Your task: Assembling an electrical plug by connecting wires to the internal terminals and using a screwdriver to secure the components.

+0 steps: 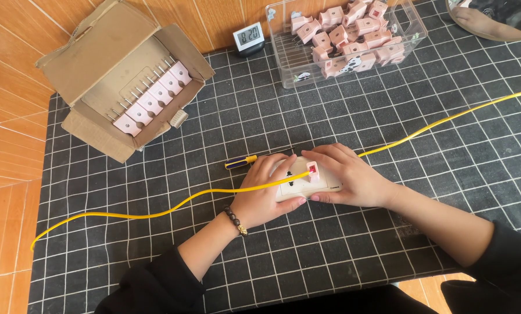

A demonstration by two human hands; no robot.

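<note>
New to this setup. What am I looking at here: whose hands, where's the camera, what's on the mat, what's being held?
There is only one picture, taken from a camera on a person's head, looking down at their own bare hands. The left hand and right hand rest on a white socket block with a pink plug pushed into it. A yellow cable crosses the black grid mat and passes over the block. A yellow-handled screwdriver lies behind the left hand. Further back are a cardboard box holding a row of pink plugs, a clear bin of loose plugs, and a small digital clock.
</note>
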